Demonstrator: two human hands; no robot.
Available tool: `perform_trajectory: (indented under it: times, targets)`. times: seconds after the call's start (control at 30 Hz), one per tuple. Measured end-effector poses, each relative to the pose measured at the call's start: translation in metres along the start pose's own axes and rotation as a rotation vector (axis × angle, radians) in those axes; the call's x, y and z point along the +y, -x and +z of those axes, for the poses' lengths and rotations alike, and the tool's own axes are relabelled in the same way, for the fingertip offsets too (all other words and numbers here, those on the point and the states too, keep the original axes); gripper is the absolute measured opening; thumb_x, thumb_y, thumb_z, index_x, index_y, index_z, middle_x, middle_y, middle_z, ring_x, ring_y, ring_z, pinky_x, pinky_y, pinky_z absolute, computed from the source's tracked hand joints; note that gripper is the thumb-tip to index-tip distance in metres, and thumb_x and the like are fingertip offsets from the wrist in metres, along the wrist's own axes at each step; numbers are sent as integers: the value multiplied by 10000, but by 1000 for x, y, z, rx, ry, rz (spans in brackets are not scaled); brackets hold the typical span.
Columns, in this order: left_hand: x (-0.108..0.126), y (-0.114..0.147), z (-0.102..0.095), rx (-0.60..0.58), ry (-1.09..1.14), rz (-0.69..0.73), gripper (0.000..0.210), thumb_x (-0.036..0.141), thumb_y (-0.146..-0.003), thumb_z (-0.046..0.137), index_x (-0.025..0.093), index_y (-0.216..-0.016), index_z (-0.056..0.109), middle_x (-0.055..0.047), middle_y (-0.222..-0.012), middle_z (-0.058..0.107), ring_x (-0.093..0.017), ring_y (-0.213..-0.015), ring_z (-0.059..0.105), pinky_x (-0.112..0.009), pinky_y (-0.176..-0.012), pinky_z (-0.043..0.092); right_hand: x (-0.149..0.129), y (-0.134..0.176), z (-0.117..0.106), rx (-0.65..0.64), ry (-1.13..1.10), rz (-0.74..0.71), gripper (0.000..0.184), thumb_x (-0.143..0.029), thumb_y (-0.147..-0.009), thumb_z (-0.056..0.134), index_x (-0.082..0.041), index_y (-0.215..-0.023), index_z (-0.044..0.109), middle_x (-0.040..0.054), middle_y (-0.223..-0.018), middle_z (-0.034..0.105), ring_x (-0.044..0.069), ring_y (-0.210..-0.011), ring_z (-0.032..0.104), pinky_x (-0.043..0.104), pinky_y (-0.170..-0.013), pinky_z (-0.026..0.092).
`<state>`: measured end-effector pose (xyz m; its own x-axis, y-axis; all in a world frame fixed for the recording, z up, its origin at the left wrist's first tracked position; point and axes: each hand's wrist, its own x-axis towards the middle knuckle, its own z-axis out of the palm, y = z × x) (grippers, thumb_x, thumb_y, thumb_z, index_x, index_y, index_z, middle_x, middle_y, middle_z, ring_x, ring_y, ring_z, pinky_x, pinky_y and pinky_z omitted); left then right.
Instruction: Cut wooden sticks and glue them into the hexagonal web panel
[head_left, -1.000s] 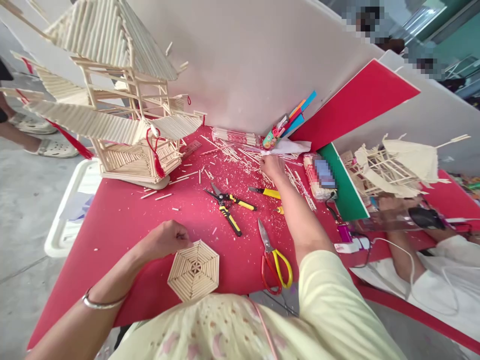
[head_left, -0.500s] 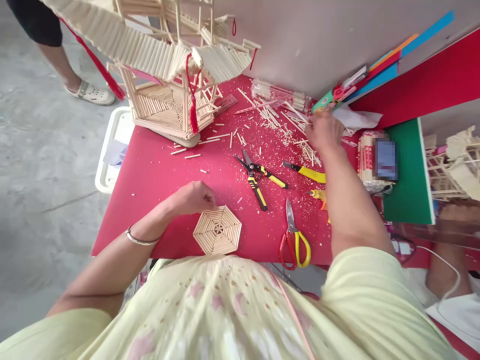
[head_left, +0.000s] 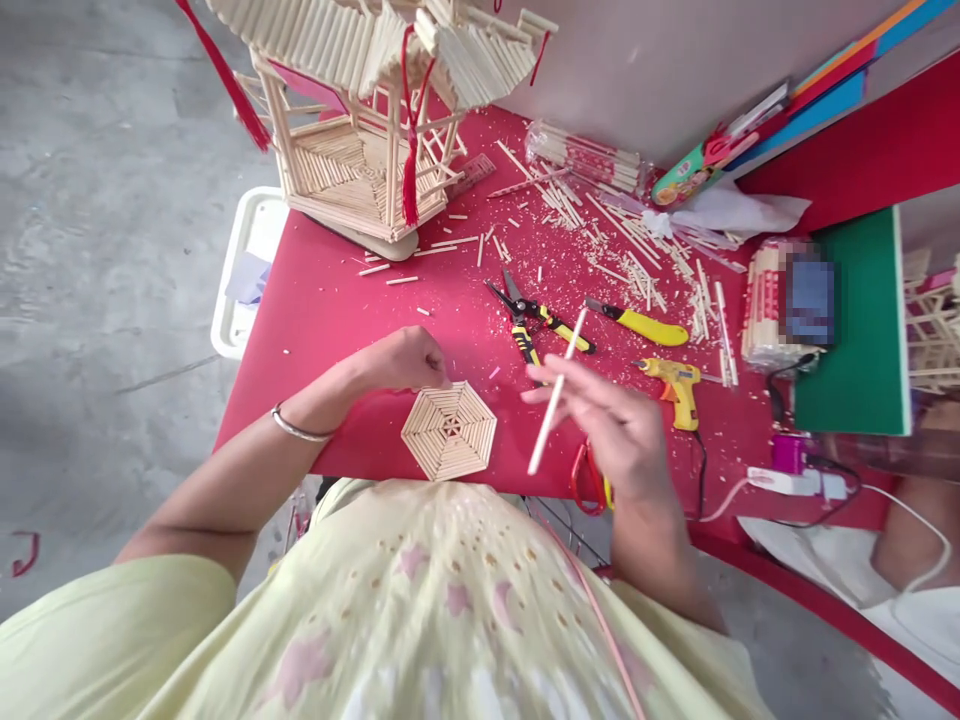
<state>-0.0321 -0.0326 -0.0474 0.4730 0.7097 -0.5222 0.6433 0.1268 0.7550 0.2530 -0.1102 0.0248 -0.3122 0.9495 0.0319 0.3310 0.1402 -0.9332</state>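
Observation:
A thin wooden stick (head_left: 556, 400) slants between the fingers of my right hand (head_left: 626, 430), held above the red table just right of a flat hexagonal panel of sticks (head_left: 450, 458). The panel lies near the front edge, its sticks forming nested rings. My left hand (head_left: 409, 360) is closed at the panel's far left edge, fingertips touching or very close to it; what they hold, if anything, is hidden. Beyond my right hand are black-and-yellow pliers (head_left: 517, 310), partly covered by its fingers. Scissors with red and yellow handles (head_left: 587, 480) are mostly hidden behind that hand.
A pavilion model of sticks (head_left: 375, 150) with red tassels stands at the back left. Stick offcuts (head_left: 637, 270) litter the back right. A yellow-handled cutter (head_left: 645, 325), a glue gun (head_left: 679, 390) and a power strip (head_left: 784, 482) lie right. Another person's arm (head_left: 919, 540) shows far right.
My right hand has come back from the pile of sticks toward the panel, now with a stick in its fingers. My left hand stays at the panel. The view has shifted.

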Motion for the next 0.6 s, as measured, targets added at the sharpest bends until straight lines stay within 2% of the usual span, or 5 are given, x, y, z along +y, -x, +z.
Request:
perform_trajectory:
  times: [0.07, 0.2, 0.33, 0.5, 0.6]
  targets:
    - [0, 0, 0, -17, 10, -20, 172, 312, -696, 719, 152, -637, 703, 20, -479, 531, -91, -439, 465, -229, -449, 341, -6, 15, 26, -6, 196, -85, 437, -272, -1040, 543, -440, -1442, 572, -6, -1224, 763, 197, -967, 768, 390, -760, 672]
    - [-1, -2, -1, -58, 52, -31, 172, 319, -700, 726, 154, -652, 715, 16, -467, 543, -94, -403, 472, -230, -424, 354, -12, 19, 63, -25, 655, -323, 340, -209, -1019, 583, -364, -1301, 694, 0, -773, 729, 164, -751, 690, 312, -703, 597]
    - [1, -1, -1, -75, 69, -31, 186, 305, -698, 721, 154, -598, 678, 16, -450, 529, -93, -388, 458, -230, -405, 346, -8, 7, 88, -98, 879, -472, 266, -155, -1020, 528, -283, -1096, 749, 42, -921, 741, 186, -882, 668, 315, -699, 576]
    - [3, 0, -1, -60, 85, -12, 178, 302, -707, 712, 156, -610, 685, 24, -447, 519, -82, -389, 441, -221, -405, 332, -1, 2, 94, -122, 750, -554, 297, -141, -1030, 488, -305, -1179, 685, 22, -1070, 756, 184, -973, 708, 338, -825, 632]
    - [1, -1, -1, -56, 65, -21, 174, 315, -712, 715, 158, -637, 707, 22, -454, 532, -90, -398, 469, -223, -414, 346, -1, 8, 85, 86, 442, -532, 341, -118, -1004, 541, -321, -1268, 613, 32, -1187, 745, 184, -1097, 726, 346, -949, 637]
